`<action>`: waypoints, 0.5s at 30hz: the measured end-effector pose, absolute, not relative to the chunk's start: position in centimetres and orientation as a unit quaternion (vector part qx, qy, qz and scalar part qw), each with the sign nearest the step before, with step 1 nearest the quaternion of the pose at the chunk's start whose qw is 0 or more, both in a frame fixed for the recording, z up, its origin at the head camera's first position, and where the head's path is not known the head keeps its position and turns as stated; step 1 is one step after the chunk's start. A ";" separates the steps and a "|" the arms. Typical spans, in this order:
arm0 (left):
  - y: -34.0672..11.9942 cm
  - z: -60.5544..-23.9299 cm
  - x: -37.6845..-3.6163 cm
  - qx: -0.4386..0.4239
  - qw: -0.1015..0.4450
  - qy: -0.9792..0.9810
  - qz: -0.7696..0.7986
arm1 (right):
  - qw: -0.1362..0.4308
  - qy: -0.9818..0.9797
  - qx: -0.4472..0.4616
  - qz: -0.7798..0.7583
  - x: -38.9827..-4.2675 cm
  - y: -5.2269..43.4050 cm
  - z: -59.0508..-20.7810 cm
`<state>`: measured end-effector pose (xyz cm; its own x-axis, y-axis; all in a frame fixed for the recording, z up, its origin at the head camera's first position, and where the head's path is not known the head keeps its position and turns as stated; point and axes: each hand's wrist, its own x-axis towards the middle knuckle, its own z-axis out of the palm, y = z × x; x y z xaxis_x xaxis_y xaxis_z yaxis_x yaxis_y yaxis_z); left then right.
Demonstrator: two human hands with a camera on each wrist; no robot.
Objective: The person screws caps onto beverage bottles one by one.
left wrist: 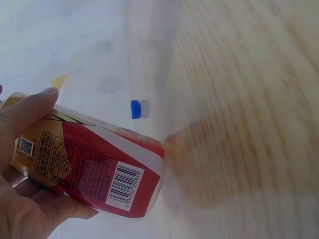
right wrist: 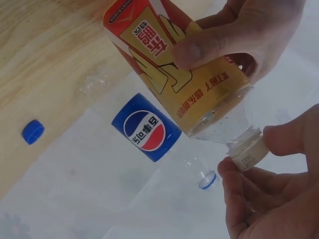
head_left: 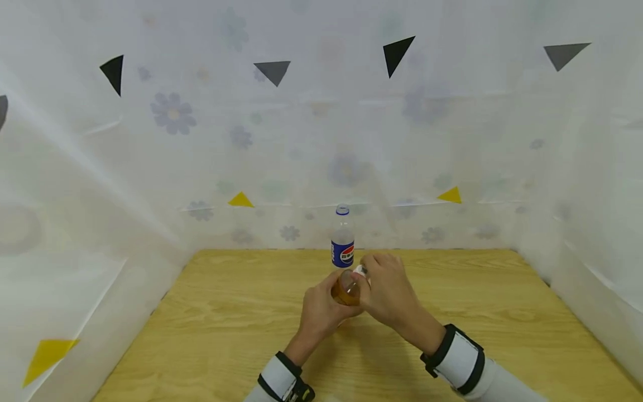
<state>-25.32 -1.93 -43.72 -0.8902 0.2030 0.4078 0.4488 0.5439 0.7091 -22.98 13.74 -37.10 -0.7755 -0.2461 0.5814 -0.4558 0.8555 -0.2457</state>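
Observation:
A drink bottle with a red and yellow label (right wrist: pixel 179 89) is held in my left hand (head_left: pixel 320 310), whose fingers and thumb wrap round its side. At its neck, my right hand (head_left: pixel 390 290) pinches the white cap (right wrist: pixel 249 150) between thumb and fingers. The cap sits on the mouth; whether it is loose cannot be told. Just behind both hands stands a clear Pepsi bottle (head_left: pixel 342 243) with a blue label, upright and uncapped. It looks drained of drink. On the table lies a blue cap (left wrist: pixel 135 109), hidden from the head view.
The wood-grain table (head_left: pixel 226 312) is closed in by white sheeting (head_left: pixel 311 139) at the back and both sides. Black, grey and yellow triangles are stuck on the sheeting.

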 end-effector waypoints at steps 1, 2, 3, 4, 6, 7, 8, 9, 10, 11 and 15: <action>-2.0 -43.7 -25.3 -0.189 0.141 -0.867 -0.438 | 0.275 -0.922 0.195 0.192 -22.9 13.7 -37.1; -2.1 -43.7 -25.4 -0.188 0.139 -0.867 -0.439 | 0.272 -0.921 0.198 0.195 -22.8 13.7 -37.0; -2.1 -43.7 -25.4 -0.190 0.136 -0.866 -0.442 | 0.270 -0.921 0.200 0.199 -22.7 13.7 -36.9; -2.1 -43.6 -25.4 -0.190 0.133 -0.866 -0.443 | 0.268 -0.920 0.202 0.201 -22.6 13.7 -36.8; -2.1 -43.6 -25.5 -0.191 0.127 -0.865 -0.446 | 0.261 -0.921 0.205 0.205 -22.5 13.8 -36.8; -2.1 -43.6 -25.6 -0.192 0.122 -0.863 -0.451 | 0.259 -0.921 0.206 0.205 -22.5 13.9 -36.7; -2.1 -43.5 -25.6 -0.191 0.116 -0.862 -0.455 | 0.256 -0.921 0.208 0.205 -22.5 14.0 -36.8; -2.1 -43.5 -25.6 -0.191 0.113 -0.861 -0.457 | 0.254 -0.922 0.210 0.205 -22.4 14.0 -36.8; -2.1 -43.5 -25.6 -0.190 0.109 -0.861 -0.459 | 0.252 -0.922 0.212 0.205 -22.4 14.1 -36.8; -2.1 -43.5 -25.7 -0.192 0.108 -0.860 -0.460 | 0.250 -0.922 0.215 0.204 -22.4 14.1 -36.9; -2.1 -43.4 -25.7 -0.195 0.101 -0.861 -0.459 | 0.253 -0.920 0.223 0.200 -22.5 14.3 -37.1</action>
<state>-25.68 -2.10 -43.38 -0.9035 0.2432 0.3528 0.4284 0.5016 0.7515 -22.51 14.27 -37.12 -0.7724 -0.3095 0.5546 -0.5114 0.8209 -0.2542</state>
